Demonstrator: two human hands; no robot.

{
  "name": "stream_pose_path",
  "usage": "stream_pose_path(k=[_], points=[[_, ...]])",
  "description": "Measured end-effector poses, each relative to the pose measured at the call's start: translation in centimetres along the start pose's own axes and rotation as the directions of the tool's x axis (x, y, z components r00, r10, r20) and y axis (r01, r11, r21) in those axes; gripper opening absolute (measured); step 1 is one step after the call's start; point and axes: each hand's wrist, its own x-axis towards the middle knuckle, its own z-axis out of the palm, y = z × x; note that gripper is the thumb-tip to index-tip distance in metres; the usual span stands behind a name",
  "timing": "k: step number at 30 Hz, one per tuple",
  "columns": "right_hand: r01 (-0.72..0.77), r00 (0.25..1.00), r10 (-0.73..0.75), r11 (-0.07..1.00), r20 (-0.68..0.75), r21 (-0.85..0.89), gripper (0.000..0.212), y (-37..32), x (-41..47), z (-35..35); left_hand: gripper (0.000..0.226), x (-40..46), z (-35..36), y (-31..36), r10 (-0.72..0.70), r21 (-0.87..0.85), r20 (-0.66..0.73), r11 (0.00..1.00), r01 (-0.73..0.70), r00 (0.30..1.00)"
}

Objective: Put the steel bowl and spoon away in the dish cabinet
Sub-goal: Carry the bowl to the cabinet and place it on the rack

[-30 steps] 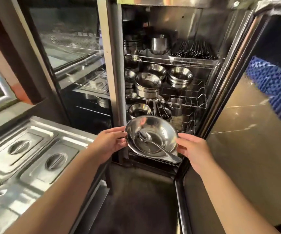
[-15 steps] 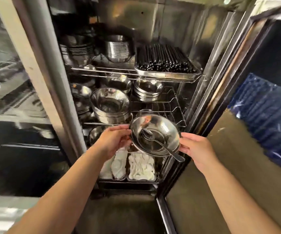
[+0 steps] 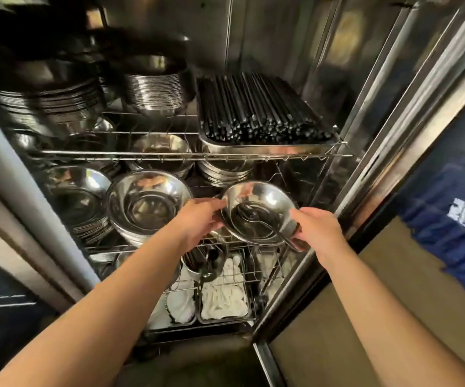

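Note:
I hold a shiny steel bowl (image 3: 256, 199) with both hands, level, at the front right of the middle wire shelf (image 3: 147, 245) of the open dish cabinet (image 3: 281, 51). A steel spoon (image 3: 264, 223) lies inside the bowl, its handle sticking out over the near right rim. My left hand (image 3: 198, 219) grips the bowl's left rim. My right hand (image 3: 319, 227) grips the right rim by the spoon handle. A stack of like steel bowls (image 3: 145, 208) sits on the same shelf just left of the held bowl.
The top shelf carries a tray of black chopsticks (image 3: 256, 113) and stacks of steel dishes (image 3: 156, 88). More bowl stacks (image 3: 78, 196) fill the middle shelf's left and back. White cloths in trays (image 3: 223, 297) lie at the bottom. The cabinet door (image 3: 393, 303) stands open at right.
I have come closer to the cabinet. The bowl with the spoon has gone up and forward, from below the middle shelf to the shelf's front right part.

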Motion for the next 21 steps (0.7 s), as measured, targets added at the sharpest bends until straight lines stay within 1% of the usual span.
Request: stream_pose_path(k=[2,3,7,12,15,17,19,21], points=[[-0.013,1.0,0.013,0.998,0.006,-0.056,0.038,-0.3,1.1,0.3,0.023,1.0,0.8,0.0,-0.008,0.014,0.017,1.0,0.008,1.0],[-0.003,1.0,0.004,0.996,0.013,-0.09,0.042,-0.4,1.5,0.5,0.023,1.4,1.2,0.0,-0.009,0.019,0.015,1.0,0.008,1.0],[0.021,0.999,-0.014,0.974,0.033,-0.226,0.034,-0.2,3.5,0.5,0.024,3.2,2.4,-0.3,-0.033,0.081,-0.009,0.996,0.034,0.999],[0.04,0.999,-0.027,0.945,0.046,-0.325,0.038,-0.1,5.8,1.4,0.021,5.8,2.8,-1.0,-0.05,0.16,-0.053,0.985,0.058,0.997],[0.039,0.999,-0.023,0.921,0.046,-0.389,0.044,0.3,6.8,2.2,0.015,7.1,3.0,-1.8,-0.078,0.103,-0.114,0.991,0.09,0.99],[0.028,0.999,-0.01,0.906,0.046,-0.423,0.048,0.6,7.2,2.6,0.013,7.8,2.9,-2.1,-0.085,0.098,-0.152,0.99,0.101,0.985],[0.018,0.999,0.0,0.898,0.04,-0.439,0.05,0.9,7.7,2.9,0.019,8.4,2.7,-2.5,-0.102,0.102,-0.145,0.988,0.118,0.984],[0.017,0.999,-0.001,0.895,0.034,-0.446,0.048,1.2,8.1,3.0,0.016,8.7,2.7,-2.8,-0.123,0.091,-0.134,0.987,0.136,0.983]])
